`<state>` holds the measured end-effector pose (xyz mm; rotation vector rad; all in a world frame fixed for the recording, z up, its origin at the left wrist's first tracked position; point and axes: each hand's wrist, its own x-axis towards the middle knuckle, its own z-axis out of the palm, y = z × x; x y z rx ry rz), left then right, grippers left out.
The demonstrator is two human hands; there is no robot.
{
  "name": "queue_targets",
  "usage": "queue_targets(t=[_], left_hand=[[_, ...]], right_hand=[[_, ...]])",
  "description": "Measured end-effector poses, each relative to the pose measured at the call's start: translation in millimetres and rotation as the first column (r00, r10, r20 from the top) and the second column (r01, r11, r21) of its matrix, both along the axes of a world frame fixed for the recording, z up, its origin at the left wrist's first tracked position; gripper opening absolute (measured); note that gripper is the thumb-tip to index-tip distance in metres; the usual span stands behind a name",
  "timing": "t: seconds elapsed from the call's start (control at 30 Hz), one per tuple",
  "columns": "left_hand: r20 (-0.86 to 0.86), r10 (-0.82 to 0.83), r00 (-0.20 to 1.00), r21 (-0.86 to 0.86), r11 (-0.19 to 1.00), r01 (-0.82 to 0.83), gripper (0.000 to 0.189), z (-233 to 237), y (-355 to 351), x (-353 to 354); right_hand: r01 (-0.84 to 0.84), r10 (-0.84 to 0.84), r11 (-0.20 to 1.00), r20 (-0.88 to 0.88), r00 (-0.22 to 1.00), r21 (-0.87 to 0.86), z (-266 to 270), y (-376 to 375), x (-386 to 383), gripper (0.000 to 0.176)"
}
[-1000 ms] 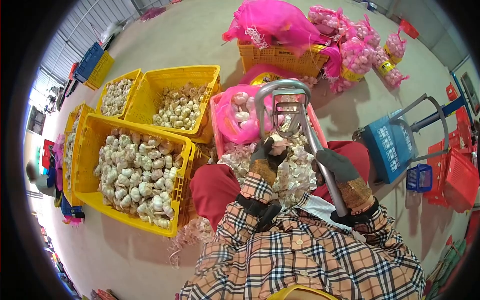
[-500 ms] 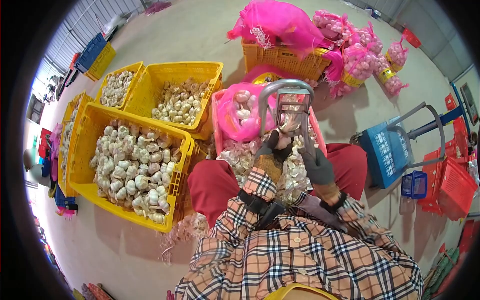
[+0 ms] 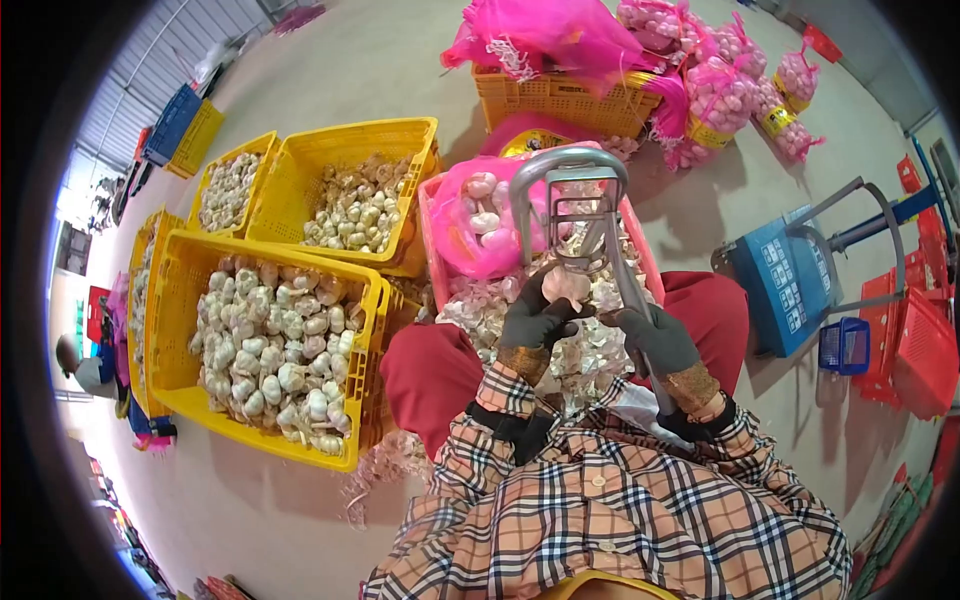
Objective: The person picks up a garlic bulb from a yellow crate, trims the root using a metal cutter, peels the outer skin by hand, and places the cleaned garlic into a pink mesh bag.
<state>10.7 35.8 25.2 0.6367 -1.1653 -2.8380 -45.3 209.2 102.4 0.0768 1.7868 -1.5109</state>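
Note:
My left hand (image 3: 535, 318), in a dark glove, is closed around a pale garlic bulb (image 3: 566, 286) just below the metal frame. My right hand (image 3: 655, 340), gloved too, is beside the bulb with its fingers bent together against the frame's right tube; what they hold is hidden. The grey metal frame (image 3: 518, 200), with a curved top and a small rack, stands over a pink crate (image 3: 432, 235). Loose garlic skins (image 3: 585, 350) lie beneath my hands. A pink mesh bag (image 3: 465, 235) with several bulbs is in the crate, left of the frame.
On my left, yellow crates (image 3: 255, 440) hold many garlic bulbs. Filled pink mesh bags (image 3: 718, 105) and a yellow crate (image 3: 560, 100) stand ahead. To the right are a blue scale (image 3: 780, 285), a small blue basket (image 3: 845, 346) and red crates (image 3: 915, 350).
My left hand has turned and shifted slightly, bringing the garlic bulb into clearer view. My right hand has moved a little right and lower. The view has shifted slightly.

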Motion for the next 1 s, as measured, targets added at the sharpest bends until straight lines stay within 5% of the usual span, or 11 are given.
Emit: queue_targets(t=[0.03,0.13,0.2,0.27,0.5,0.8,0.87,1.0], left_hand=[[-0.154,0.013,0.988,0.071,0.997,-0.002,0.050,-3,-1,-4],[-0.226,0.121,0.967,0.321,0.946,-0.044,0.051,-5,2,-9],[-0.090,0.173,0.981,0.308,0.941,-0.138,0.050,-15,2,-7],[-0.226,0.096,0.969,0.005,0.995,-0.098,0.053,0,4,-10],[-0.199,0.069,0.978,-0.023,0.997,-0.075,0.063,13,5,-15],[-0.029,0.076,0.997,-0.208,0.975,-0.080,0.068,32,4,-16],[-0.014,0.078,0.997,-0.208,0.975,-0.080,0.067,33,4,-17],[-0.045,0.106,0.993,-0.163,0.980,-0.112,0.062,33,7,-18]], right_hand=[[0.002,-0.001,0.998,-0.020,1.000,0.058,3,-1,1,0.041],[0.008,-0.003,0.992,-0.041,0.999,0.124,6,-1,0,0.043],[0.002,0.002,0.991,-0.028,1.000,0.133,2,0,2,0.045],[-0.039,0.048,0.988,-0.058,0.997,0.149,-3,3,0,0.050],[-0.103,0.132,0.932,-0.063,0.989,0.347,4,6,-1,0.054],[-0.096,0.074,0.953,0.086,0.994,0.288,35,2,-2,0.048],[-0.117,0.077,0.978,0.221,0.972,0.175,41,4,-5,0.044],[-0.099,0.069,0.985,0.203,0.977,0.144,34,5,-4,0.041]])
